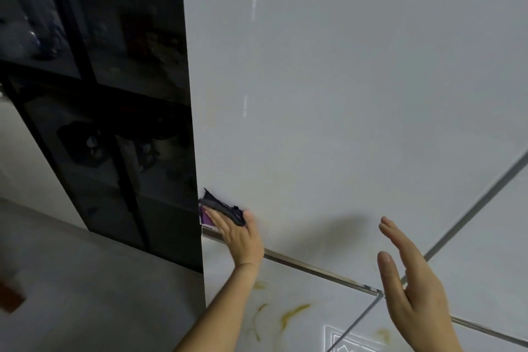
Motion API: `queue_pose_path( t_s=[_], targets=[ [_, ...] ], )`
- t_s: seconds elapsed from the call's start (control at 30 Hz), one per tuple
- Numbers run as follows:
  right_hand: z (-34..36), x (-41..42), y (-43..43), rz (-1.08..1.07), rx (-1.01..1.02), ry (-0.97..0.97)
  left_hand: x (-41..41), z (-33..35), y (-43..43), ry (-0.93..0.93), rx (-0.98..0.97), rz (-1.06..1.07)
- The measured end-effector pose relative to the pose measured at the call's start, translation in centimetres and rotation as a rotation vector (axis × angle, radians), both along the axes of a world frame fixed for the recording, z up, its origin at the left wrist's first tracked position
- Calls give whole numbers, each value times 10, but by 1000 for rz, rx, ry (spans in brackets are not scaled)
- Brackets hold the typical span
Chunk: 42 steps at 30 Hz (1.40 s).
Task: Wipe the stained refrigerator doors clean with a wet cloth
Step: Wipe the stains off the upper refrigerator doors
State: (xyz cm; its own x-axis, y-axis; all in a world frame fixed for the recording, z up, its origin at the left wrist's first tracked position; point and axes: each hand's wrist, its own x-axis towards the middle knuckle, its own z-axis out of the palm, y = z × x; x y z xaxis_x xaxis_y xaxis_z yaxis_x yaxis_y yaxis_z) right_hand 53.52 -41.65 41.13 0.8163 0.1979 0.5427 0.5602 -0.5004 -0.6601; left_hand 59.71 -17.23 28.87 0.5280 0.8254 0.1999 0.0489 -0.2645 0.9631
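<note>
A white glossy refrigerator fills the right of the head view; its upper left door (pixel 328 94) has faint marks near the left edge. My left hand (pixel 240 234) presses a dark and purple cloth (pixel 221 210) against that door's lower left corner, fingers and thumb around the cloth. The lower left door (pixel 285 294) carries yellow-brown stains (pixel 294 311) in streaks. My right hand (pixel 411 286) hovers flat with straight fingers in front of the doors near the seam where they meet, holding nothing.
A dark glass-fronted cabinet (pixel 108 111) stands directly left of the refrigerator, with dim objects on its shelves. Pale tiled floor (pixel 71 280) lies below it. A brown object (pixel 10 297) sits at the left edge. Metal gaps (pixel 471 208) divide the doors.
</note>
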Motion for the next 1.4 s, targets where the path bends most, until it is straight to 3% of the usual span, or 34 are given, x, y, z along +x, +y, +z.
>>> queue_pose_path(
  t_s=[0.1,0.23,0.43,0.5,0.63,0.8,0.93,1.03,1.17,1.27,1.4],
  targets=[
    [0,-1,-5,-14,-1,6,1,-8,-46,-17,-89,-63],
    [1,-5,-26,-57,1,14,-9,-23,-140,-33,19,-277],
    [7,-12,-80,-147,7,-26,-21,-38,-239,-14,885,-716],
    [7,-14,-97,-176,30,-33,-10,-40,-240,-2,1043,-769],
    [7,-14,-118,-178,50,-33,3,-38,-198,200,1426,-964],
    [1,-9,-106,-129,75,12,9,-18,-157,198,1620,-809],
    [-4,-7,-86,-108,74,38,9,-15,-119,15,1472,-446],
    [-4,-3,-73,-97,69,50,5,-7,-79,23,1194,-197],
    [-5,-1,-56,-51,46,70,-4,-1,-48,187,1035,-254],
    [-11,-5,-48,-9,43,73,-12,5,-40,196,475,-64],
    [-24,-12,-39,63,28,151,-35,25,-15,-34,-190,-12]
  ],
)
